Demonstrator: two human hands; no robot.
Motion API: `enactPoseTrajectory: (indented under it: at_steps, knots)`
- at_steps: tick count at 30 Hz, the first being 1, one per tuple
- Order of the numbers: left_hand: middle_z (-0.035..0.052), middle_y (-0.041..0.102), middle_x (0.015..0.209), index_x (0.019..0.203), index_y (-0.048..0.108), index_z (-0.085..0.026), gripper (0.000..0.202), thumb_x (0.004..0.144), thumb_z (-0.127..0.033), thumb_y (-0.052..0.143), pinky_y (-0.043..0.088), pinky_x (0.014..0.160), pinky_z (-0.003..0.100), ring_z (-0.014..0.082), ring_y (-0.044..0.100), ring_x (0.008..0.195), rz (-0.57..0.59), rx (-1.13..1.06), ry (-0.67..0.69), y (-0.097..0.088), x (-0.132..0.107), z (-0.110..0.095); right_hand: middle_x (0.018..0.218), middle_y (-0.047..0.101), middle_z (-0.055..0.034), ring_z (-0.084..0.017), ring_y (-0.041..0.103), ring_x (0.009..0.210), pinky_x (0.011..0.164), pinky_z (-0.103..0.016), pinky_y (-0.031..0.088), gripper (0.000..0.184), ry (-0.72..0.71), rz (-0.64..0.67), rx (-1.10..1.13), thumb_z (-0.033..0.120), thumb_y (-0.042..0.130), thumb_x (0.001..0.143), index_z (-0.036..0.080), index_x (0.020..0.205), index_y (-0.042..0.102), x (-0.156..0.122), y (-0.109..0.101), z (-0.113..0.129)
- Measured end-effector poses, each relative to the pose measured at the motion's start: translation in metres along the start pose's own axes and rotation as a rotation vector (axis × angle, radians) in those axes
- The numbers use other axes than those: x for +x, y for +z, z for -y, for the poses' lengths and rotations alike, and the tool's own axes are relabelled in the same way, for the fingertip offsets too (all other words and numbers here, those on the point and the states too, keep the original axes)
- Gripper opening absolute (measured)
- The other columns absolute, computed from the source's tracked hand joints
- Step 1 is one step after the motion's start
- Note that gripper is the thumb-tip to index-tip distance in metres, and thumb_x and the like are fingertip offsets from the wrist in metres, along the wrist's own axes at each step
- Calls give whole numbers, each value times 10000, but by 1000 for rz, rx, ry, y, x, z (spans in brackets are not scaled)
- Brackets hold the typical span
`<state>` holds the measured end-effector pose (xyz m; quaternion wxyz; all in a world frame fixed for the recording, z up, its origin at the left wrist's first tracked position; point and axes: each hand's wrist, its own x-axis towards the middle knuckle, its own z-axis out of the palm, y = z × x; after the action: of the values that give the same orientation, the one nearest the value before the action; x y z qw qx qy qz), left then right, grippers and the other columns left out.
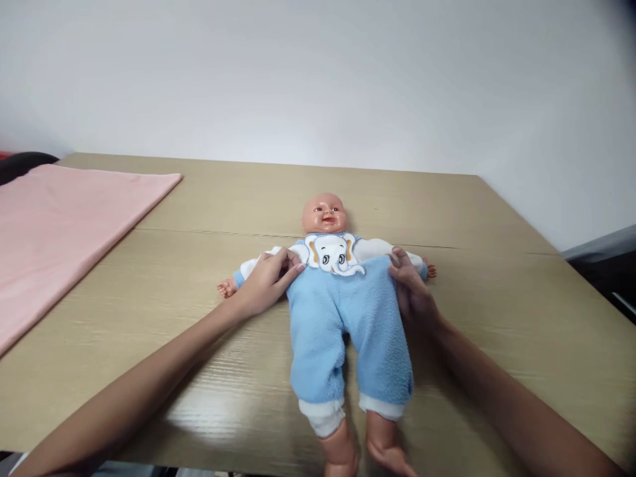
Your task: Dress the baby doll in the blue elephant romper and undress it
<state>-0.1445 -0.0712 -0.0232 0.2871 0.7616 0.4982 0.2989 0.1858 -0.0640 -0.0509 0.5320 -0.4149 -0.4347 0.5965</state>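
A baby doll [325,215] lies on its back, head away from me, arms spread out to both sides. It wears a top with white sleeves, a white elephant [334,255] on the chest, and blue fleece pants [318,324] with white cuffs. My left hand [271,278] pinches the upper left edge of the pants. On the other side, my right hand [410,281] grips their upper right edge, some fingers hidden behind the cloth. Between both hands the pants' upper part is spread wide. The doll's bare feet point toward me at the near edge.
A pink cloth [74,232] lies flat on the left of the wooden table [223,199]. A white wall [298,79] rises behind the table. Dark objects show past the table at the far left and at the right edge.
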Motion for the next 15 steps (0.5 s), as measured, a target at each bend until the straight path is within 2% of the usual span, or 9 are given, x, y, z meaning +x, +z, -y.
enactPoseTrajectory:
  at_steps: [2, 5, 9, 12, 15]
  knots:
    - [-1, 667, 865, 977, 586, -240, 292, 1135, -467, 492, 426, 1023, 473, 227, 600, 813, 24, 29, 14, 1, 1, 3, 1029, 607, 10, -216, 591, 906, 826, -332, 516, 365, -90, 13, -137, 457, 855, 873, 338, 1112, 605, 5, -4, -5]
    - [3, 647, 827, 933, 569, -243, 342, 1142, -494, 464, 431, 1016, 480, 246, 623, 832, 24, 166, 37, 3, 2, 10, 1020, 632, -19, -242, 616, 943, 907, -390, 528, 254, -267, 48, -523, 503, 756, 991, 303, 1089, 633, 10, -9, -14]
    - [44, 676, 838, 915, 541, -251, 467, 1150, -626, 390, 479, 945, 471, 285, 645, 835, -51, 353, 116, 7, 0, 24, 1110, 704, -86, -302, 647, 1049, 1021, -503, 528, 231, -448, -24, -913, 483, 526, 1128, 280, 1168, 629, 7, -11, -22]
    - [56, 713, 848, 938, 552, -251, 539, 1131, -724, 378, 505, 903, 447, 282, 665, 806, -125, 376, 171, 7, -1, 34, 1090, 718, -103, -314, 642, 1004, 972, -526, 544, 215, -499, -70, -1029, 444, 504, 1133, 270, 1163, 627, 3, -12, -24]
    - [68, 756, 881, 999, 601, -239, 528, 1140, -703, 392, 511, 895, 439, 281, 702, 813, -160, 410, 213, 7, -1, 41, 1039, 709, -93, -296, 632, 937, 918, -511, 556, 184, -505, -102, -1040, 419, 538, 1121, 263, 1160, 628, 2, -12, -23]
